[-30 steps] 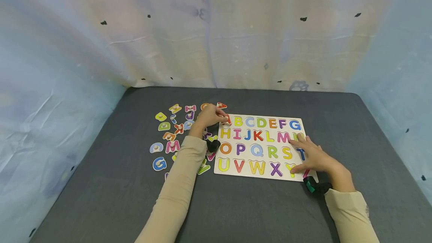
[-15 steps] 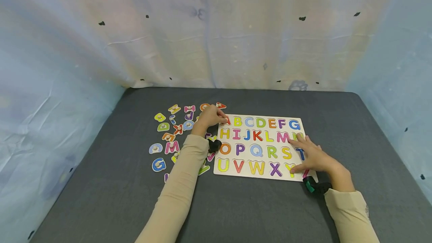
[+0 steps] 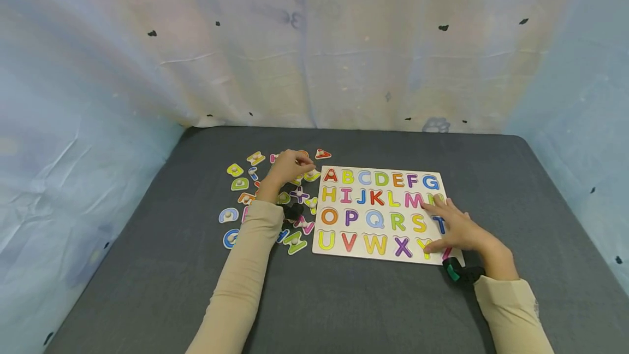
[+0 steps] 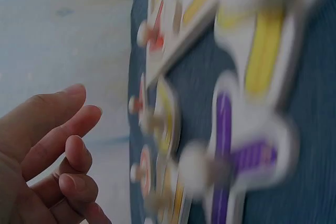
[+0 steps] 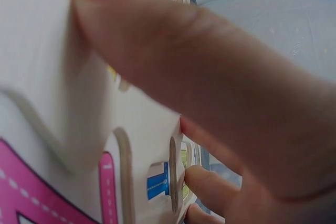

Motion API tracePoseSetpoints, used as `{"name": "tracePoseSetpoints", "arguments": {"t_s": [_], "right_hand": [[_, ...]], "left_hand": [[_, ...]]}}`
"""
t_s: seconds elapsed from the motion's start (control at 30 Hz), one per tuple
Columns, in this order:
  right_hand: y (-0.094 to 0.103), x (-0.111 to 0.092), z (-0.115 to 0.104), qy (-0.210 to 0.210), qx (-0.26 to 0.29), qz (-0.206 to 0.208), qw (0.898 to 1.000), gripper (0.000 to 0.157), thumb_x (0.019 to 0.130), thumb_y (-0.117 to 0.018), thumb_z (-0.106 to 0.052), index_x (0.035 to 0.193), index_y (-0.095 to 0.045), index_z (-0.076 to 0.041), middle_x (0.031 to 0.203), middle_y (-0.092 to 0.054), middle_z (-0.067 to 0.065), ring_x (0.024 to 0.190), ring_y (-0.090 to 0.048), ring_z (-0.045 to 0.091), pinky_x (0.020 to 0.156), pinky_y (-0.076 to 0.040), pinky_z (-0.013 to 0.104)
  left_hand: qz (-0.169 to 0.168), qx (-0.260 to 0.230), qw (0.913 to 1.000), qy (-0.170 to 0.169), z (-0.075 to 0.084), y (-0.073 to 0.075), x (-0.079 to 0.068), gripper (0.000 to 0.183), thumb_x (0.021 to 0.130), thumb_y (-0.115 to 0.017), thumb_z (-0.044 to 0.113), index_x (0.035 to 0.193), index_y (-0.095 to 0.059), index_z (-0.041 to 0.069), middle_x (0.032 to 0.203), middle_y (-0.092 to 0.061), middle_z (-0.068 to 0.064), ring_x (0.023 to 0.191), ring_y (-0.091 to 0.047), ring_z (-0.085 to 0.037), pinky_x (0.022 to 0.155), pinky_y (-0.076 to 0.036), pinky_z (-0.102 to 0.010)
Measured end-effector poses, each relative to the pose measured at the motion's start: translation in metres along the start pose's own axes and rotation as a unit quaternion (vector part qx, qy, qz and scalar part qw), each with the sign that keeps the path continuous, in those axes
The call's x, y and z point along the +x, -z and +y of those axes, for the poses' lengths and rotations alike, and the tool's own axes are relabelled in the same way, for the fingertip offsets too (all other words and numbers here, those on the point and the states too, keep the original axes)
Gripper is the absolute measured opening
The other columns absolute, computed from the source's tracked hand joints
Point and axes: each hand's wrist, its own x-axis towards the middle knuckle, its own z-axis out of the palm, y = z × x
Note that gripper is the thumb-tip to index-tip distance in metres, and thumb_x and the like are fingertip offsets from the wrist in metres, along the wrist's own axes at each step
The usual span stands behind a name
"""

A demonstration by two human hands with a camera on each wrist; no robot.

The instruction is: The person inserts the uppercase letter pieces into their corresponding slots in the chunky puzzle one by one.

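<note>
A white alphabet puzzle board lies on the grey table, rows of coloured letters across it. In its top left corner sits a red letter A piece; the left wrist view shows the knob standing up from it. My left hand is above the loose letter pieces left of the board, fingers loosely bent and nothing between them. Below it is a purple-striped knobbed piece, blurred in the left wrist view. My right hand rests on the board's right side with spread fingers, partly covering the N, T, Y and Z.
Loose knobbed letter pieces lie scattered left of the board, among them a green Z-like piece, a blue G and a red piece behind the board's corner. Printed curtains surround the table.
My left hand has let go of the red A piece at the board's top left corner and moved left over the loose pieces. The right hand has stayed put.
</note>
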Motion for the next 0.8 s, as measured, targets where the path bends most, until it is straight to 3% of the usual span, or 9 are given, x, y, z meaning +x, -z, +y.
{"name": "tracePoseSetpoints", "arguments": {"t_s": [0.43, 0.8], "right_hand": [[0.001, 0.001, 0.001, -0.003, 0.013, -0.003, 1.000, 0.109, 0.062, -0.088, -0.037, 0.149, -0.031, -0.003, 0.156, -0.004, 0.035, 0.142, 0.007, 0.057, 0.101, 0.003, 0.081], [0.002, -0.003, 0.003, -0.004, 0.013, -0.002, 1.000, 0.109, 0.062, -0.087, -0.037, 0.149, -0.031, -0.003, 0.156, -0.004, 0.035, 0.142, 0.008, 0.058, 0.100, 0.003, 0.081]], "left_hand": [[0.038, 0.029, 0.9985, 0.026, -0.043, 0.051, -0.023, 0.027, 0.091, -0.066, 0.023, 0.108, -0.073, 0.004, 0.083, -0.062, -0.008, 0.071, -0.050, -0.017, 0.063, -0.039, -0.026], [0.042, 0.059, 0.9943, 0.079, -0.078, 0.084, -0.045, 0.028, 0.093, -0.064, 0.022, 0.111, -0.070, 0.002, 0.083, -0.060, -0.007, 0.071, -0.048, -0.016, 0.066, -0.039, -0.028]]}}
